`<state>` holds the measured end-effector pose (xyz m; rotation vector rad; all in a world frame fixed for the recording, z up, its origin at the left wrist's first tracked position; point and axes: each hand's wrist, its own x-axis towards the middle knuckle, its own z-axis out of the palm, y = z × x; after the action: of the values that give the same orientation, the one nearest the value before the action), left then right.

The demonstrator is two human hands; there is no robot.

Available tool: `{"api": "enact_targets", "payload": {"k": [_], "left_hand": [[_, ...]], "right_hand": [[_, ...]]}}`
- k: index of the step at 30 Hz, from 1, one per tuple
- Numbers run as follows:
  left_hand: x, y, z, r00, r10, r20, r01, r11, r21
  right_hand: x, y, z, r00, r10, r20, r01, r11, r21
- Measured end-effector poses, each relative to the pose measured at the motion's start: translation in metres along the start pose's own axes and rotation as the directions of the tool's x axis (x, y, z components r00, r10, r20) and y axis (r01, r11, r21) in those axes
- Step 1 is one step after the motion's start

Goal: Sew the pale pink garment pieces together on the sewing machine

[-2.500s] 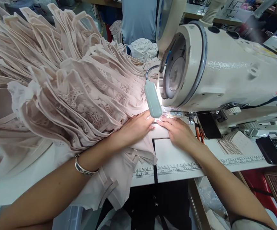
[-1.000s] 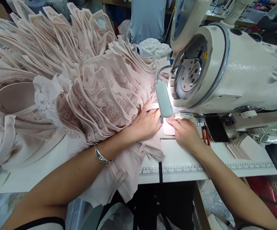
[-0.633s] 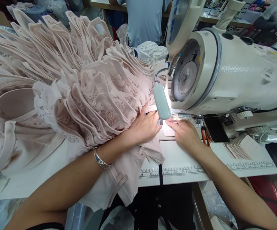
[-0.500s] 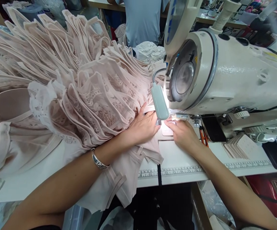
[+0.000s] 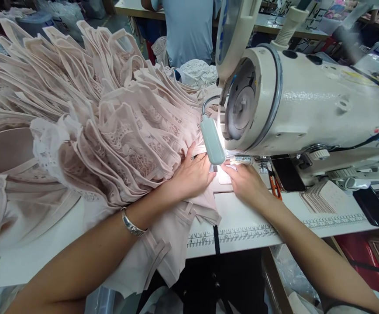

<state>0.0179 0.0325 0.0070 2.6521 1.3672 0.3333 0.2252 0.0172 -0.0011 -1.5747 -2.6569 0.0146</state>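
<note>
My left hand [image 5: 192, 176] lies on a beige lace-trimmed bra [image 5: 179, 150] at the left of the sewing spot, its fingers spread and partly behind the small lamp [image 5: 212, 141]. Opposite it, my right hand [image 5: 246, 185] has thumb and fingers pinched together on pale fabric [image 5: 231, 165] beside the presser foot area. Under its fingertips a small pale rounded piece [image 5: 225, 177] lies on the machine bed. The head of a cream sewing machine [image 5: 297, 104] stands over both hands, and the lamp hides the needle.
Many beige bras [image 5: 117, 104] are heaped on the left. To the right are orange-handled snips [image 5: 275, 186], a dark phone [image 5: 287, 173], a stack of beige pieces [image 5: 322, 197] and another dark device [image 5: 371, 207]. A ruler strip [image 5: 248, 233] runs along the front edge. A person in blue [image 5: 189, 30] is beyond.
The whole view has shifted slightly, so the machine and heap appear further left. Both hands keep nearly the same place at the sewing spot. The machine's round end disc looks more blurred.
</note>
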Motion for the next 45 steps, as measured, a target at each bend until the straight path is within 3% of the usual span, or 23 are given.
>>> {"api": "enact_targets", "payload": {"k": [11,21,28,31,35,38,41,43,45], "left_hand": [[-0.001,-0.001,0.004,0.999,0.017,-0.032,-0.017,1.000,0.013],[-0.001,0.002,-0.002,1.000,-0.017,0.025,0.017,1.000,-0.003],[-0.001,0.001,-0.007,1.000,0.006,0.011,-0.006,1.000,0.006],[0.002,0.000,-0.008,0.998,-0.057,-0.029,0.059,0.997,0.057],[0.000,0.006,-0.006,0.983,-0.150,-0.108,0.171,0.962,0.215],[-0.013,0.022,-0.018,0.998,-0.060,-0.014,0.061,0.930,0.362],[-0.042,0.039,-0.039,0.992,-0.010,0.126,-0.039,0.925,0.378],[-0.067,0.045,-0.054,0.948,0.011,0.318,-0.109,0.950,0.292],[-0.092,0.046,-0.068,0.876,0.176,0.449,-0.240,0.966,0.091]], "right_hand": [[0.003,0.000,0.000,1.000,0.007,0.025,-0.007,1.000,-0.003],[0.004,-0.002,-0.005,0.998,0.041,0.055,-0.043,0.999,0.025],[0.004,-0.013,-0.011,0.998,0.064,0.029,-0.061,0.993,-0.101],[0.007,-0.015,-0.013,0.993,0.087,0.077,-0.075,0.987,-0.143],[0.010,-0.007,-0.007,0.971,0.196,0.135,-0.181,0.976,-0.118],[0.006,-0.002,-0.003,0.980,0.197,-0.017,-0.197,0.979,-0.044],[0.001,-0.009,-0.003,0.983,-0.005,-0.182,0.028,0.992,0.121],[0.001,-0.021,-0.005,0.959,-0.198,-0.204,0.250,0.930,0.269],[0.003,-0.038,-0.006,0.931,-0.319,-0.179,0.365,0.846,0.388]]}}
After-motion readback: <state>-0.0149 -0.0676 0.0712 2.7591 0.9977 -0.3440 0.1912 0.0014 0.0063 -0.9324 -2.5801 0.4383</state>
